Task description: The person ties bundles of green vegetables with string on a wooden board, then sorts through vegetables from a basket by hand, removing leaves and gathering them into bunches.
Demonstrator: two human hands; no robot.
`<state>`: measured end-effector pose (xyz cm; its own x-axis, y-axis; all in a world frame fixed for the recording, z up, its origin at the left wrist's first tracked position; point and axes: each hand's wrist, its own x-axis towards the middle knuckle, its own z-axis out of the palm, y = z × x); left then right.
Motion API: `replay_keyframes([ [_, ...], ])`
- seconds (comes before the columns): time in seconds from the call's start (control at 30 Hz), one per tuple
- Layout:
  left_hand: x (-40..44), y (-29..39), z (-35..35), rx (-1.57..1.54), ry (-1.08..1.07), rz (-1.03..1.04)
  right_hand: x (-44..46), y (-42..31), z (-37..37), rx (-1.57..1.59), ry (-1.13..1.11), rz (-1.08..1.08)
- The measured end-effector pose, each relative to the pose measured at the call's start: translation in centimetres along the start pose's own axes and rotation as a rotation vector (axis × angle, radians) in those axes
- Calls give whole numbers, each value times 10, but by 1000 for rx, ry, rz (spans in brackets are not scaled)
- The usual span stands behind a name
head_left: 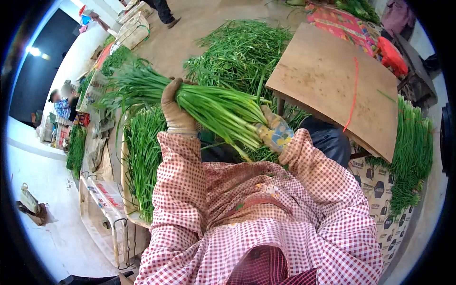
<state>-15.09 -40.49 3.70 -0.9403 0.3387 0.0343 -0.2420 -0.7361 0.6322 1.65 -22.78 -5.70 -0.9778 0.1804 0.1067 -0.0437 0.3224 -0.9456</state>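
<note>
The bunch of green stalks (213,102) is held before the checked smock (266,232), clasped by the left hand (175,107), its pale ends (244,130) apparently pinched by the right hand (274,130); light, even pressure is best kept.

Board (327,85) right of bundle (218,105); leaf pile (242,52) beyond.

On your right, the brown tabletop (323,73) carries a red string (352,97), which runs to its near edge, and one stray green blade (386,95). Ahead of you, the brown floor (190,45) bears a big heap of loose greens (242,50). Another person's shoe (174,22) rests farther back.
</note>
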Motion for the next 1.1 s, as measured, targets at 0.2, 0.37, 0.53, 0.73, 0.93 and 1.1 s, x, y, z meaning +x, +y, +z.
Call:
replay_keyframes([
  [0.2, 21, 0, -3, 69, 69, 2, -26, -20, -47, 95, -61, 165],
  [0.37, 50, 20, -4, 34, 169, 107, -79, 14, -66, 504, 276, 420],
  [0.53, 56, 4, 19, -71, 222, 98, -50, -14, -21, 970, 205, 114],
  [0.73, 56, -8, -14, -144, -31, 95, 3, 0, 56, 1740, -210, -322],
  [0.93, 26, -14, -36, -174, 1, 152, -35, -63, 32, 1355, 25, 132],
  [1.1, 15, -18, -52, -538, -304, 36, -59, -75, 30, 934, 123, 156],
])
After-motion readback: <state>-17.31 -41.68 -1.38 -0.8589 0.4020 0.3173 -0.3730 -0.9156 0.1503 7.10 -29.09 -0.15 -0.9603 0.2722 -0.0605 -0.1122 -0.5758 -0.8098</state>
